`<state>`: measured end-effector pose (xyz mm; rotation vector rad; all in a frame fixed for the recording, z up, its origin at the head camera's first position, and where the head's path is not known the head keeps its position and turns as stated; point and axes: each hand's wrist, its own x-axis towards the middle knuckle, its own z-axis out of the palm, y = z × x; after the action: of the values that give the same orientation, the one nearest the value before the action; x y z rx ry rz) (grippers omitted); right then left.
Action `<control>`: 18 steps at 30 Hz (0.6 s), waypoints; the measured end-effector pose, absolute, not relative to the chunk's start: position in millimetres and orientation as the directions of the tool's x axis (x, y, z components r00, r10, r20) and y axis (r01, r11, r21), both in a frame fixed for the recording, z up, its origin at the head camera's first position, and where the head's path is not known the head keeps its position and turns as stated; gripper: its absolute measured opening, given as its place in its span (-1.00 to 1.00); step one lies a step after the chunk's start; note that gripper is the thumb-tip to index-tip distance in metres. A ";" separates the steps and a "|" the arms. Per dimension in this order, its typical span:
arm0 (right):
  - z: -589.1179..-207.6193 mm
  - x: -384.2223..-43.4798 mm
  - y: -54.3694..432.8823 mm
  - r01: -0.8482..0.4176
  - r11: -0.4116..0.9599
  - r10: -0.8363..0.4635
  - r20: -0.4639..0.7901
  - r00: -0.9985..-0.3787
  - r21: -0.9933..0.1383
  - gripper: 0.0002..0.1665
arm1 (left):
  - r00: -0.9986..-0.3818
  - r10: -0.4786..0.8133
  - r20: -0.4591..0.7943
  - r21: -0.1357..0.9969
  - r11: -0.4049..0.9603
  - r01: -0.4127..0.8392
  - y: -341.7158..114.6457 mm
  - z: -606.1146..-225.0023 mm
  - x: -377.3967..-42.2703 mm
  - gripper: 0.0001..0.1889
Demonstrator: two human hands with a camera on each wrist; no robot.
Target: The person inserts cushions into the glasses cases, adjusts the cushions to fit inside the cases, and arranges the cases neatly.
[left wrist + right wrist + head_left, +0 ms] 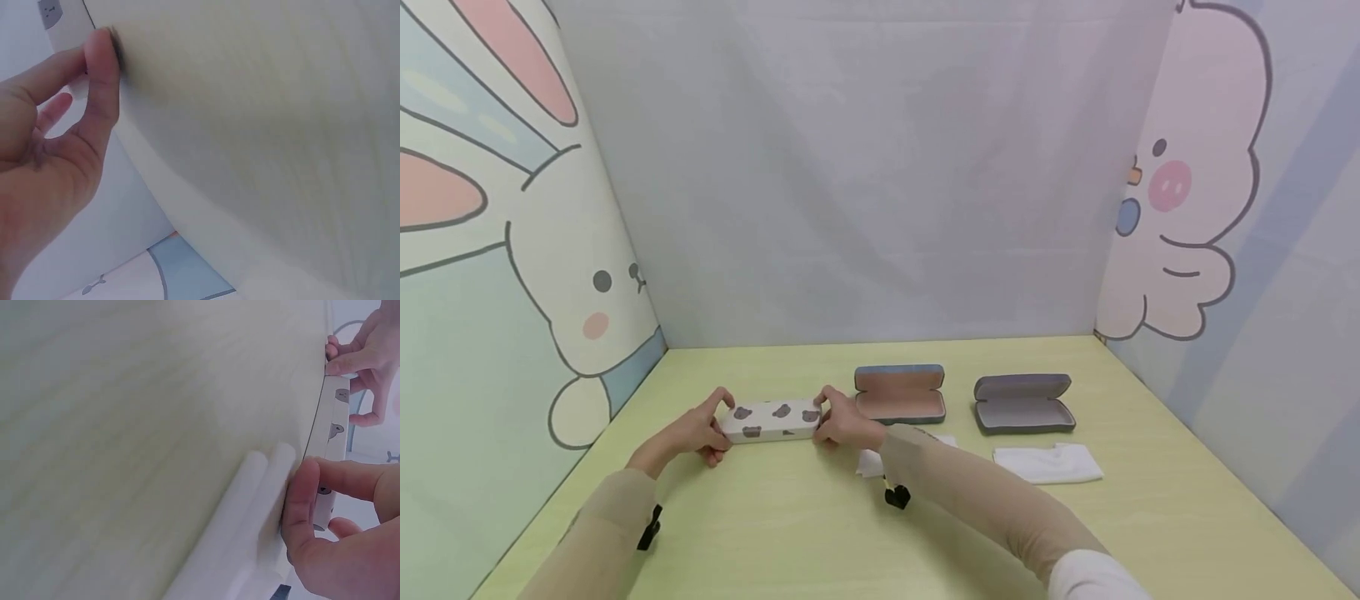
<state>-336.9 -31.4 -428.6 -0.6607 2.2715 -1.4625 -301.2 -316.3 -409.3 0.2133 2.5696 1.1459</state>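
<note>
A white glasses case (767, 412) with grey bear-head prints lies closed on the left half of the table. My left hand (697, 429) grips its left end, thumb at the front corner and index finger at the back. At the opposite end my right hand (844, 421) holds it the same way, fingers bent around the corners. In the right wrist view both hands are seen along the case (337, 412), its long side close to the tabletop. Only a printed corner of the case (53, 14) shows past the left hand (62, 137) in the left wrist view.
Right of the case stand an open blue glasses case (900, 406) with a pinkish-brown lining and an open dark grey one (1025, 414). A folded white cloth (1048, 463) lies before the grey case; another white cloth (871, 463) is partly under the right forearm. Printed curtains enclose the table.
</note>
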 end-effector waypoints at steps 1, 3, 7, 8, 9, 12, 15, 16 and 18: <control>-427.0 -337.0 -30.3 -0.194 0.361 -0.568 -0.050 -0.821 -0.912 -0.49 | -0.942 0.248 -0.227 0.716 0.698 0.011 -314.5 -406.9 -300.0 -0.36; -422.7 -336.1 -27.5 -0.205 0.379 -0.576 -0.057 -0.815 -0.903 -0.45 | -0.951 0.219 -0.217 0.656 0.755 0.024 -310.2 -401.4 -297.1 -0.32; -410.7 -330.4 -20.5 -0.259 0.447 -0.561 -0.043 -0.827 -0.856 -0.38 | -0.966 0.202 -0.161 0.593 0.802 0.069 -300.3 -390.4 -292.3 -0.31; -406.9 -329.1 -18.0 -0.271 0.457 -0.554 -0.033 -0.832 -0.848 -0.37 | -0.968 0.209 -0.138 0.594 0.799 0.088 -297.7 -387.5 -291.8 -0.32; -403.1 -327.7 -15.0 -0.284 0.465 -0.548 -0.021 -0.836 -0.838 -0.37 | -0.968 0.223 -0.116 0.601 0.792 0.111 -294.7 -384.3 -291.1 -0.34; -394.4 -324.2 -3.8 -0.321 0.464 -0.544 0.021 -0.839 -0.826 -0.40 | -0.962 0.263 -0.070 0.640 0.752 0.159 -283.1 -374.8 -289.0 -0.38; -387.8 -319.3 11.3 -0.352 0.442 -0.554 0.057 -0.831 -0.825 -0.44 | -0.948 0.314 -0.053 0.691 0.697 0.192 -269.5 -367.9 -286.4 -0.40; -386.1 -317.6 16.9 -0.365 0.426 -0.563 0.072 -0.823 -0.828 -0.46 | -0.942 0.330 -0.056 0.715 0.672 0.193 -264.7 -366.7 -285.6 -0.40; -383.2 -314.3 28.8 -0.386 0.389 -0.584 0.099 -0.805 -0.836 -0.46 | -0.927 0.370 -0.069 0.774 0.606 0.184 -255.4 -365.9 -284.4 -0.41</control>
<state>-314.3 28.8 -383.2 -0.8641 2.4351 -1.3790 -284.4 -255.4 -365.9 0.4570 2.6106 1.2208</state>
